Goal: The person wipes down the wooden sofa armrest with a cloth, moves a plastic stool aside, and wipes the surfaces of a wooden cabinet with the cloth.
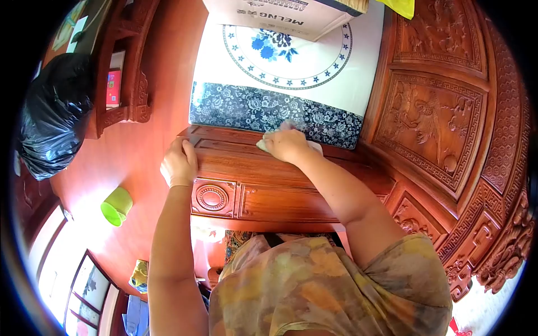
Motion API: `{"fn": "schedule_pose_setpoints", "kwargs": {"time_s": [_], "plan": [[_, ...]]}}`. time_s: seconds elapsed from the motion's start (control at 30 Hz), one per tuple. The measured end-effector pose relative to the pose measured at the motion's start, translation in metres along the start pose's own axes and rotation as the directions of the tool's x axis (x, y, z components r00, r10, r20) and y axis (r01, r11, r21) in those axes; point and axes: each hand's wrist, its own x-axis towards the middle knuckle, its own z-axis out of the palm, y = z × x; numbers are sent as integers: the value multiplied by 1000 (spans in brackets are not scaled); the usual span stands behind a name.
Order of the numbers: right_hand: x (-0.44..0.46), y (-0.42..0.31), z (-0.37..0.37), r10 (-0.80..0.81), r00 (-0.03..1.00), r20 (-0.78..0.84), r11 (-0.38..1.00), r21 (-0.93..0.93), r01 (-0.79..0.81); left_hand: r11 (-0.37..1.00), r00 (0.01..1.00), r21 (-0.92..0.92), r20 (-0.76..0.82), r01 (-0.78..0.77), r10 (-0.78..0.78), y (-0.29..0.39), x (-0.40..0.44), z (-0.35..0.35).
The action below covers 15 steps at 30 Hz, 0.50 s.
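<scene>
My right hand [286,144] is closed on a pale cloth [262,145] and presses it against a reddish-brown wooden ledge [241,159]. Part of the cloth [315,147] shows beyond my wrist. My left hand [180,162] is curled over the left end of the same ledge, its thumb on top and the other fingers partly hidden. Below the ledge is a carved front panel [280,202] with a round medallion. Just beyond my right hand lies a dark mat [246,106] with white flowers, along the edge of a white cover [347,84] with a blue floral design.
A cardboard box [280,15] stands on the white cover. Carved wooden panels [431,120] rise on the right. At left are a black plastic bag [56,112] and a wooden cabinet [131,73]. A green bin [116,206] stands on the reddish floor [140,162].
</scene>
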Motion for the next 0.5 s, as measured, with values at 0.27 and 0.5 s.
{"fn": "schedule_pose_setpoints", "kwargs": {"time_s": [0.27,0.5], "plan": [[-30,165,17,411,911,14,890,210,-405,999,998,2,52,46,-46,1,0,-1],[-47,222,14,494,865,86,869,-27,-493,1000,999,12,38,26,-27,-3,-2,2]]}}
